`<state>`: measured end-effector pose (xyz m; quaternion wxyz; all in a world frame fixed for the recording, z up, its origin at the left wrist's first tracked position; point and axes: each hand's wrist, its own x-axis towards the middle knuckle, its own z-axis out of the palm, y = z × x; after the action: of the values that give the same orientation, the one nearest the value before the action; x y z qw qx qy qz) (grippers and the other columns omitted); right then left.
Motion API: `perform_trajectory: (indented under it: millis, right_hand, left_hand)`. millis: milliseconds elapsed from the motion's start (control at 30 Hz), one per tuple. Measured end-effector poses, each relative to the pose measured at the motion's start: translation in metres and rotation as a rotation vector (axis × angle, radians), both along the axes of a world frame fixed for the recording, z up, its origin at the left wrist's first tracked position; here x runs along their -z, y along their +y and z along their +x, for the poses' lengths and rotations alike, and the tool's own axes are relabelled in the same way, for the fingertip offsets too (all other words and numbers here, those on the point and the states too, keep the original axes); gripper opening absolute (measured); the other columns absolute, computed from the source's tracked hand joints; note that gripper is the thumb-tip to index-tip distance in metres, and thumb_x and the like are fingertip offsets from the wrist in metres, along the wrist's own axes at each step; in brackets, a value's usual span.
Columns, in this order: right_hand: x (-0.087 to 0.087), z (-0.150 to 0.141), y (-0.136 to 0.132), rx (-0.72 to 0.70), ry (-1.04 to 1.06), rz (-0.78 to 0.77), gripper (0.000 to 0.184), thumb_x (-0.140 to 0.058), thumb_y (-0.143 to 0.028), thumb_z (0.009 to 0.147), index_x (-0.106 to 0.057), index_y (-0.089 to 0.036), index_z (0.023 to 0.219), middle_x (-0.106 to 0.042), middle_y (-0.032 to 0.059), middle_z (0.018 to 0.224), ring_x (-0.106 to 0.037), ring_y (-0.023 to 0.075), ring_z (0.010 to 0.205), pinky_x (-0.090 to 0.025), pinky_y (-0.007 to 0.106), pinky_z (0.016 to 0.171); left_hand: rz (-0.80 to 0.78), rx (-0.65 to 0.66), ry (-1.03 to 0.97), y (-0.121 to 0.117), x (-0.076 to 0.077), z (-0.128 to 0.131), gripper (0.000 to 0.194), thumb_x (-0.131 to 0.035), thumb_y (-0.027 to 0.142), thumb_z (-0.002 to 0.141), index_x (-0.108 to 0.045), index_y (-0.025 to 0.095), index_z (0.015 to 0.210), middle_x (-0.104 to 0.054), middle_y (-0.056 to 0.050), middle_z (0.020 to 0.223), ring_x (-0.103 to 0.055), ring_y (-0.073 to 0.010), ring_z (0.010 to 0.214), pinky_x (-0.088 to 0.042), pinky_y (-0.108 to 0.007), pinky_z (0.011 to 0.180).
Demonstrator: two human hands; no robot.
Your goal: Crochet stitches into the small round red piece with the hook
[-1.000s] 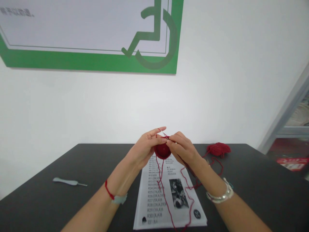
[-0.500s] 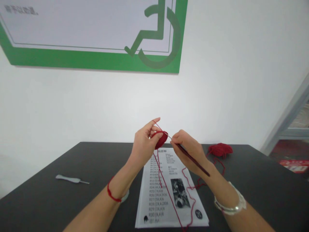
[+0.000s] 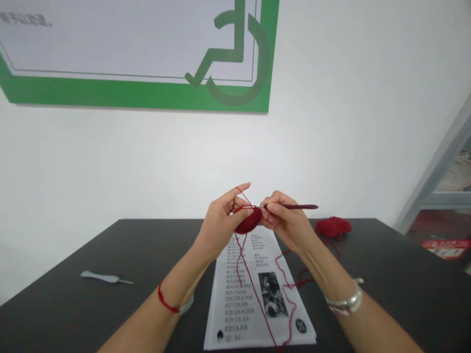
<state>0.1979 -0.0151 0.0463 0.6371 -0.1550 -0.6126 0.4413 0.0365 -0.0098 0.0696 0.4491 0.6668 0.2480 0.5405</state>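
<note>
My left hand [image 3: 221, 225] pinches a small round piece of dark red crochet [image 3: 247, 220] between thumb and fingers, with red yarn looped over the raised forefinger. My right hand [image 3: 285, 220] grips a slim dark red crochet hook [image 3: 294, 207] close to its tip, which sits at the edge of the red piece. The hook's shaft points out to the right, level. A thin red yarn strand [image 3: 283, 289] trails down across the printed pattern sheet [image 3: 239, 294] and runs to a red yarn ball [image 3: 333, 227] on the table.
A grey-handled crochet hook [image 3: 105, 277] lies on the dark table [image 3: 386, 279] at the left. A green-and-white wall sign [image 3: 128, 49] hangs above the white wall behind the table. A grey metal shelf frame [image 3: 437, 196] stands at the right.
The hook has swung from slanting down toward my right wrist to lying level and pointing right. My hands have risen slightly, and the red piece now sits nearer my left hand's thumb.
</note>
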Motion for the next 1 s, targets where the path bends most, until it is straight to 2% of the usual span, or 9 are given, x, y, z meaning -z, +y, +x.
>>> perform_trajectory:
  millis: [33,100,200,267,333,467,533,800,1000]
  right_hand:
    - [0.003,-0.004,0.001,0.026,0.014,0.013,0.013,-0.058,-0.023,0.083,-0.050,-0.021,0.073,-0.050,-0.0051,0.059,-0.042,0.0098,0.049,-0.034,0.022,0.045]
    - [0.009,-0.011,0.003,0.230,-0.062,0.143,0.009,-0.055,-0.020,0.085,-0.051,-0.022,0.077,-0.051,-0.0042,0.062,-0.045,0.0107,0.052,-0.037,0.023,0.047]
    - [0.019,-0.013,0.003,0.693,-0.332,0.601,0.011,-0.056,-0.013,0.084,-0.055,-0.024,0.084,-0.058,0.0006,0.073,-0.051,0.0142,0.062,-0.043,0.028,0.054]
    - [0.023,-0.011,0.004,0.844,-0.435,0.898,0.016,-0.056,-0.009,0.084,-0.056,-0.025,0.087,-0.061,0.0028,0.079,-0.053,0.0159,0.066,-0.045,0.030,0.057]
    - [0.022,-0.008,0.003,0.784,-0.413,0.904,0.017,-0.055,-0.010,0.086,-0.055,-0.025,0.090,-0.061,0.0024,0.081,-0.054,0.0156,0.066,-0.046,0.030,0.056]
    - [0.009,-0.001,-0.001,0.324,-0.192,0.397,0.007,-0.056,-0.021,0.089,-0.052,-0.025,0.085,-0.055,-0.0029,0.070,-0.050,0.0119,0.056,-0.041,0.025,0.048]
    - [0.001,0.005,-0.004,0.187,-0.121,0.291,0.011,-0.061,-0.021,0.087,-0.052,-0.024,0.081,-0.053,-0.0045,0.067,-0.048,0.0103,0.053,-0.038,0.023,0.046]
    - [-0.008,0.024,-0.013,0.124,-0.217,0.218,0.011,-0.069,-0.015,0.081,-0.060,-0.021,0.077,-0.057,-0.0035,0.068,-0.046,0.0095,0.055,-0.034,0.024,0.049]
    - [-0.015,0.027,-0.017,-0.039,-0.174,0.042,0.017,-0.074,-0.022,0.075,-0.058,-0.019,0.071,-0.059,-0.0029,0.064,-0.047,0.0089,0.051,-0.033,0.023,0.045]
  left_hand:
    - [-0.047,0.038,-0.034,-0.001,0.001,0.001,0.056,-0.069,0.013,0.072,-0.057,0.014,0.127,-0.063,0.004,0.068,-0.056,-0.0096,0.061,-0.043,-0.023,0.060]
    - [-0.131,0.095,-0.104,-0.001,0.003,0.004,0.061,-0.072,0.013,0.069,-0.055,0.014,0.128,-0.062,0.004,0.065,-0.054,-0.0084,0.057,-0.041,-0.021,0.057]
    - [-0.253,0.189,-0.210,0.000,0.005,0.005,0.063,-0.074,0.013,0.068,-0.055,0.014,0.128,-0.062,0.005,0.064,-0.052,-0.0063,0.054,-0.038,-0.019,0.055]
    - [-0.335,0.278,-0.252,0.001,0.004,0.004,0.061,-0.076,0.012,0.067,-0.057,0.013,0.125,-0.063,0.004,0.064,-0.052,-0.0057,0.053,-0.038,-0.018,0.055]
    - [-0.401,0.342,-0.268,0.003,0.002,0.000,0.060,-0.077,0.011,0.064,-0.058,0.012,0.121,-0.064,0.003,0.066,-0.054,-0.0058,0.054,-0.039,-0.018,0.056]
    - [-0.435,0.347,-0.264,0.007,-0.004,-0.009,0.057,-0.078,0.008,0.061,-0.059,0.009,0.115,-0.065,0.001,0.068,-0.054,-0.0060,0.054,-0.039,-0.018,0.054]
    - [-0.421,0.351,-0.242,0.008,-0.006,-0.012,0.056,-0.078,0.008,0.061,-0.059,0.008,0.114,-0.064,0.002,0.065,-0.051,-0.0054,0.051,-0.037,-0.017,0.051]
    - [-0.425,0.380,-0.084,0.008,-0.013,-0.021,0.047,-0.075,0.008,0.061,-0.067,0.009,0.108,-0.064,0.000,0.066,-0.053,-0.0077,0.055,-0.038,-0.019,0.053]
    - [-0.399,0.468,0.046,0.005,-0.016,-0.027,0.038,-0.072,0.008,0.064,-0.069,0.011,0.102,-0.064,-0.001,0.066,-0.053,-0.0081,0.053,-0.034,-0.020,0.048]
